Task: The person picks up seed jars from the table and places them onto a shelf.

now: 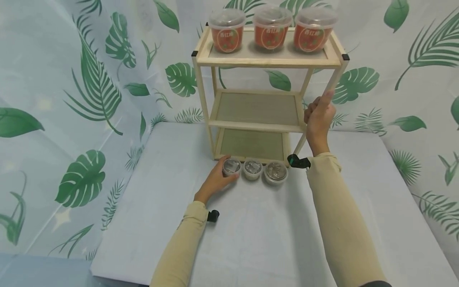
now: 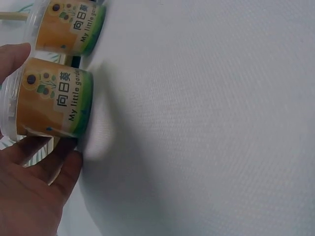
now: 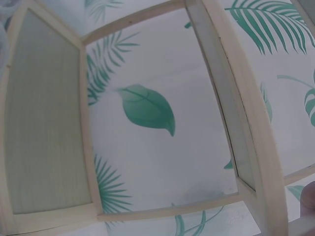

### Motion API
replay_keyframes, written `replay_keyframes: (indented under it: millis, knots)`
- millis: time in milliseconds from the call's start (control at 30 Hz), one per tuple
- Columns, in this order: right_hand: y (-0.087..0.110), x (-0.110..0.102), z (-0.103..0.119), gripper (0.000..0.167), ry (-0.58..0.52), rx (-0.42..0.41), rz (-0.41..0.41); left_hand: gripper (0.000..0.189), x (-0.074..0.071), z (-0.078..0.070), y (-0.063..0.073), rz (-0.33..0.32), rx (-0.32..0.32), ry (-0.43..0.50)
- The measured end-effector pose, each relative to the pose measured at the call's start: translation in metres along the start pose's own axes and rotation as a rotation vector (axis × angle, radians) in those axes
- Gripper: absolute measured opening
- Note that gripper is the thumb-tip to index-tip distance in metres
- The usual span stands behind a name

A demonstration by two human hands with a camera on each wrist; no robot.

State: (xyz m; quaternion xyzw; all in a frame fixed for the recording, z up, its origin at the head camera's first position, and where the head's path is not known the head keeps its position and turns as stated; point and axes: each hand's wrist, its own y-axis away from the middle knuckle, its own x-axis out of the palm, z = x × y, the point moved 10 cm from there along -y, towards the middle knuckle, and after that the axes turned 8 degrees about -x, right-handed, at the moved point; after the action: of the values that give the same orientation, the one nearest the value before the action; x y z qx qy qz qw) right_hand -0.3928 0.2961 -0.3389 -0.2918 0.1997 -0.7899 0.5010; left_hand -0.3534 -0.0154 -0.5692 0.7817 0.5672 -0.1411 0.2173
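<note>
Before the rack (image 1: 251, 126) | leftmost tub (image 1: 232, 166) | orange-green label (image 2: 49, 103) (sunflowers (image 2: 32, 79) printed)

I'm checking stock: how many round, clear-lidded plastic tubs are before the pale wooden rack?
3, in a row: the left tub, held by the left hand; the middle tub; the right tub.

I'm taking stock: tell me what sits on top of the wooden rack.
Three red-labelled tubs stand in a row on its top tier; whatever lies directly behind them is hidden.
</note>
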Motion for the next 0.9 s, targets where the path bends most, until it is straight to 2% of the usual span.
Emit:
replay_keyframes:
  millis: [200, 433, 667, 900]
  knots:
    - [0.0, 0.0, -0.002, 0.056, 0.018, 0.0, 0.003, 0.086, -0.005, -0.002, 0.002, -0.022, 0.006, 0.016]
    - [-0.001, 0.001, 0.002, 0.055, 0.016, -0.041, 0.016, 0.085, -0.016, -0.011, 0.004, -0.046, 0.008, 0.019]
    - [0.0, 0.0, 0.0, 0.054, 0.006, -0.053, 0.022, 0.085, -0.027, -0.033, 0.008, -0.051, 0.059, -0.015]
    - [-0.001, 0.0, 0.0, 0.054, -0.009, -0.051, 0.013, 0.085, -0.041, -0.067, 0.014, -0.041, 0.119, -0.031]
